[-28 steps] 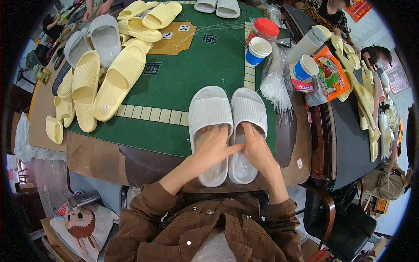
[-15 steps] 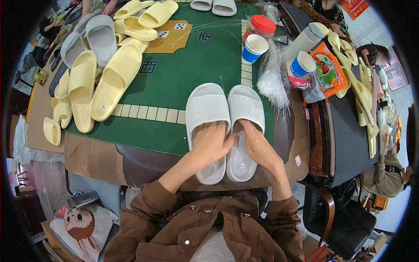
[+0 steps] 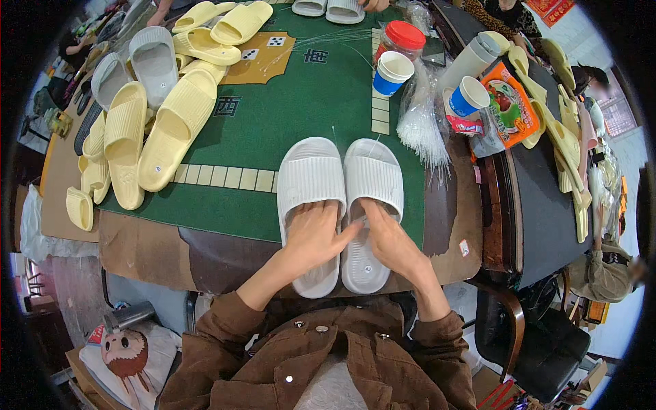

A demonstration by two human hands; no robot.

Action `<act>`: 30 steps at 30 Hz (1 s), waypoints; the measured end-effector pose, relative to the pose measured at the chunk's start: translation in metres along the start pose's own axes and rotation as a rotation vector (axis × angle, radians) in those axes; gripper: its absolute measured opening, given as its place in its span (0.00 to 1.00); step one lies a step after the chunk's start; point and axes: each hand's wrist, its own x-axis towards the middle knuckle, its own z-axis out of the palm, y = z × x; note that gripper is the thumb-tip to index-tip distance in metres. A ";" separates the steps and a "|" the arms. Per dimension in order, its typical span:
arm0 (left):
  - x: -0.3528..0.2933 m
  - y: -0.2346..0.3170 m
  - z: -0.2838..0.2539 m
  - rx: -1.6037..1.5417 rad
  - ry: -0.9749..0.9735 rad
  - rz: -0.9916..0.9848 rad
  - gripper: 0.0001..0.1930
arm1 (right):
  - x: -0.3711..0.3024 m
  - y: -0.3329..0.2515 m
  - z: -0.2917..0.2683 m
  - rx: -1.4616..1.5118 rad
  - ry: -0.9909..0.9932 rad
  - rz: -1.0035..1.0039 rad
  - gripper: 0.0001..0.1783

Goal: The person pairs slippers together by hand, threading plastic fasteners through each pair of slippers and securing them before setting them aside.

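Two light grey slide slippers lie side by side at the near table edge, toes pointing away. In the left slipper (image 3: pixel 311 179) is my left hand (image 3: pixel 311 232), its fingers tucked under the strap and its thumb reaching across to the right slipper. My right hand (image 3: pixel 392 240) sits over the right slipper (image 3: pixel 374 179), with fingers at the strap opening and along the inner side. The straps hide the fingertips of both hands. A small round white sticker marks the right slipper's heel.
Yellow slippers (image 3: pixel 179 130) and grey slippers (image 3: pixel 154 65) are heaped at the left. At the right stand a red-lidded jar (image 3: pixel 403 39), paper cups (image 3: pixel 393 74), a bundle of clear plastic ties (image 3: pixel 422 133), a bottle (image 3: pixel 471 60) and an orange package (image 3: pixel 511 106). Another person's hand (image 3: pixel 374 5) shows at the far edge.
Both grey slippers have shifted slightly left and toward me together with my hands. At the far edge, a person's hand has come in beside the other grey pair.
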 end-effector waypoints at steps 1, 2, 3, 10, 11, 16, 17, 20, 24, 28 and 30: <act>0.002 0.003 0.001 -0.006 0.028 -0.021 0.27 | 0.000 0.002 0.001 0.001 0.006 -0.005 0.28; 0.003 0.005 0.003 -0.012 0.057 -0.041 0.27 | 0.001 0.004 0.002 0.002 0.011 -0.010 0.28; 0.005 0.005 0.006 -0.013 0.060 -0.042 0.27 | 0.000 0.003 0.002 0.000 0.010 -0.013 0.28; 0.009 0.008 0.008 0.022 0.098 -0.057 0.26 | -0.001 0.004 0.001 -0.002 0.007 -0.018 0.28; 0.009 0.009 0.008 0.015 0.076 -0.078 0.26 | -0.001 0.003 0.001 -0.002 0.008 -0.010 0.28; 0.011 0.010 0.012 0.029 0.086 -0.113 0.23 | 0.002 0.001 -0.003 -0.003 0.004 -0.022 0.26; 0.012 0.011 0.013 0.032 0.091 -0.116 0.22 | 0.002 0.001 -0.005 -0.014 0.011 -0.035 0.26; 0.010 0.011 0.015 0.094 0.148 -0.082 0.20 | 0.000 -0.007 -0.011 -0.115 -0.013 -0.058 0.26; 0.009 0.006 0.015 0.097 0.180 -0.050 0.20 | -0.002 -0.025 -0.024 -0.181 0.087 -0.189 0.23; 0.009 0.007 0.014 0.096 0.098 -0.095 0.21 | 0.002 -0.018 -0.042 0.046 0.266 -0.052 0.14; 0.011 0.009 0.014 0.103 0.090 -0.094 0.22 | 0.016 0.002 -0.052 0.223 0.400 0.141 0.11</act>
